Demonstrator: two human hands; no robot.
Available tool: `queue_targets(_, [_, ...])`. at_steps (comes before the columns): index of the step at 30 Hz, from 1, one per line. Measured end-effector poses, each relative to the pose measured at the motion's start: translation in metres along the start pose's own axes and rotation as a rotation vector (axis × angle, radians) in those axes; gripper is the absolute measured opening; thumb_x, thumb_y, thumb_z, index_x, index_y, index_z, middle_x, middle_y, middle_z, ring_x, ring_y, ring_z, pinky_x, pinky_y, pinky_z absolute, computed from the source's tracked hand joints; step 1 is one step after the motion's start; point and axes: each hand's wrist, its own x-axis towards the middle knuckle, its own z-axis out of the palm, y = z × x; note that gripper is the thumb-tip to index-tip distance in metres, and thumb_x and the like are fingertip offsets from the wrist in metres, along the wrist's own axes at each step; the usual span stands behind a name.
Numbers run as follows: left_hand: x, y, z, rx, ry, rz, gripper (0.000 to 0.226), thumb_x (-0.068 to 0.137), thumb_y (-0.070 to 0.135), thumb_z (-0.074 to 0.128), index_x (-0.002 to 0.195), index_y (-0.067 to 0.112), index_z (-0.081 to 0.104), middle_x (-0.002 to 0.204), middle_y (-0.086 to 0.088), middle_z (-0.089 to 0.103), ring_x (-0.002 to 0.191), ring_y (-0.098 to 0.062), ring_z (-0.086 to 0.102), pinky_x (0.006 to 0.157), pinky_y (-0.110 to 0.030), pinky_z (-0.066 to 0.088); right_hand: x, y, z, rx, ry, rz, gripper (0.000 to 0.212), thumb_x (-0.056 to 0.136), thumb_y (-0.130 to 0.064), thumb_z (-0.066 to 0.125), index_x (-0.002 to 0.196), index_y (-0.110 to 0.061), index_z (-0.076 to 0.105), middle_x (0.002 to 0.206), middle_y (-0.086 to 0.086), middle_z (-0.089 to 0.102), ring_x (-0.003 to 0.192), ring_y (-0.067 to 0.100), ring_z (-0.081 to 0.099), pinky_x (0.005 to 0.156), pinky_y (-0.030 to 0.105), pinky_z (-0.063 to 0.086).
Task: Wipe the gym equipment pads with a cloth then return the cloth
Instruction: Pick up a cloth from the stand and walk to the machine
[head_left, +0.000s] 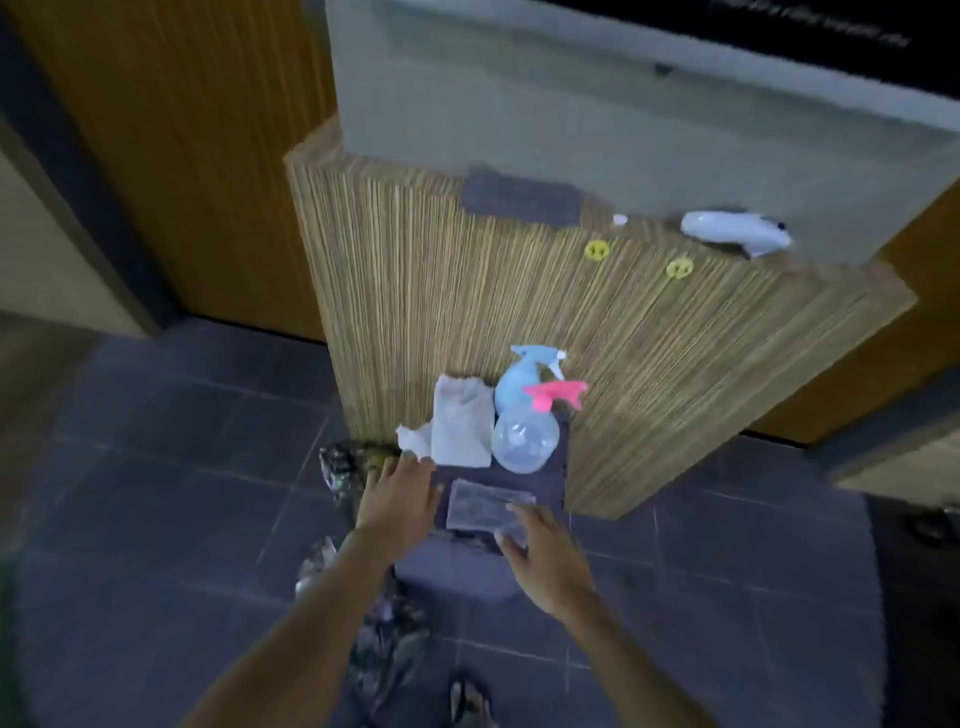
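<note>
A dark padded stool (553, 470) stands against a striped wooden cabinet. A folded pale grey cloth (463, 428) lies on its far left part, with a crumpled white cloth (414, 436) beside it. My left hand (397, 493) hovers flat with spread fingers just below these cloths, fingertips near the white one. My right hand (543, 551) is spread over the near edge of a clear plastic packet (485, 506) on the stool. Neither hand grips anything.
A clear spray bottle with a pink trigger (525, 434) and a blue spray bottle (522, 376) stand on the stool's far right. A white spray bottle (735, 234) lies on the wooden cabinet (457, 312). Crumpled dark plastic bags (340, 467) lie on the tiled floor at left.
</note>
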Motion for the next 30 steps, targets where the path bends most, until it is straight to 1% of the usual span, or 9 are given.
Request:
queue_targets(2, [0.021,-0.002,0.027,-0.025,0.02,-0.024,0.04,0.102,0.035,0.04,0.138,0.018,0.045,0.142,-0.005,0.045,0.131,-0.031,0.044,0.106,-0.046,0.038,0.024,0.016,0.014,-0.084,-0.089,-0.104,0.062,0.1,-0.054,0.037,0.154,-0.024,0.028,0.163,-0.001,0.022,0.151,0.023,0.021,0.118,0.046,0.027])
queue_targets(6, [0.064,-0.016,0.092,-0.007,0.069,0.0,0.046,0.097,0.037,0.034,0.134,0.018,0.053,0.141,-0.009,0.052,0.126,-0.035,0.054,0.1,-0.046,0.047,0.083,0.048,0.04,-0.217,-0.198,-0.372,0.081,0.088,-0.072,0.013,0.157,-0.029,0.017,0.166,-0.004,0.012,0.154,0.017,0.004,0.124,0.043,0.017])
queue_targets(8, [0.082,-0.026,0.118,0.027,0.114,0.035,0.05,0.096,0.037,0.033,0.134,0.015,0.057,0.141,-0.013,0.055,0.125,-0.037,0.057,0.097,-0.047,0.051,0.118,0.066,0.053,-0.282,-0.224,-0.507,0.078,0.093,-0.067,0.017,0.158,-0.024,0.016,0.166,-0.004,0.007,0.153,0.013,-0.005,0.123,0.039,0.01])
queue_targets(10, [0.096,-0.037,0.143,0.05,0.144,0.056,0.049,0.099,0.036,0.033,0.139,0.015,0.054,0.147,-0.015,0.05,0.132,-0.036,0.053,0.1,-0.047,0.05,0.149,0.082,0.065,-0.408,-0.187,-0.654,0.071,0.1,-0.059,0.026,0.158,-0.018,0.017,0.166,-0.002,0.003,0.153,0.015,-0.008,0.125,0.04,0.006])
queue_targets(15, [0.104,-0.061,0.186,0.075,0.311,0.151,0.05,0.103,0.027,0.042,0.152,0.018,0.036,0.162,-0.015,0.028,0.151,-0.029,0.026,0.117,-0.046,0.034,0.192,0.106,0.089,-0.623,-0.145,-0.906,0.07,0.103,-0.057,0.028,0.158,-0.017,0.011,0.167,0.003,0.003,0.155,0.021,-0.001,0.125,0.049,0.01])
queue_targets(21, [0.105,-0.061,0.192,0.017,0.316,0.138,0.054,0.104,0.024,0.039,0.156,0.018,0.027,0.165,-0.013,0.018,0.154,-0.027,0.014,0.12,-0.047,0.029,0.199,0.109,0.096,-0.632,-0.054,-0.982,0.058,0.107,-0.042,0.027,0.158,-0.015,0.016,0.167,0.006,0.01,0.154,0.025,0.009,0.124,0.046,0.017])
queue_targets(25, [0.093,-0.058,0.184,0.006,0.298,0.103,0.053,0.104,0.02,0.037,0.155,0.012,0.027,0.165,-0.014,0.019,0.154,-0.028,0.018,0.122,-0.045,0.028,0.199,0.11,0.099,-0.537,0.024,-0.975,0.05,0.107,-0.029,0.035,0.152,-0.008,0.034,0.16,0.008,0.033,0.149,0.024,0.029,0.118,0.041,0.034])
queue_targets(28, [0.058,-0.056,0.175,-0.093,0.301,-0.112,0.05,0.105,0.024,0.031,0.153,0.012,0.032,0.161,-0.014,0.03,0.148,-0.03,0.032,0.118,-0.043,0.032,0.192,0.098,0.095,-0.412,-0.033,-0.924,0.045,0.103,-0.022,0.039,0.142,-0.002,0.049,0.15,0.011,0.048,0.141,0.026,0.043,0.11,0.039,0.045])
queue_targets(30, [0.017,-0.053,0.173,-0.151,0.276,-0.244,0.049,0.104,0.027,0.029,0.149,0.011,0.038,0.155,-0.016,0.039,0.141,-0.034,0.04,0.112,-0.045,0.038,0.18,0.08,0.09,-0.354,-0.094,-0.9,0.045,0.101,-0.022,0.039,0.138,0.0,0.053,0.143,0.014,0.055,0.134,0.027,0.053,0.098,0.038,0.054])
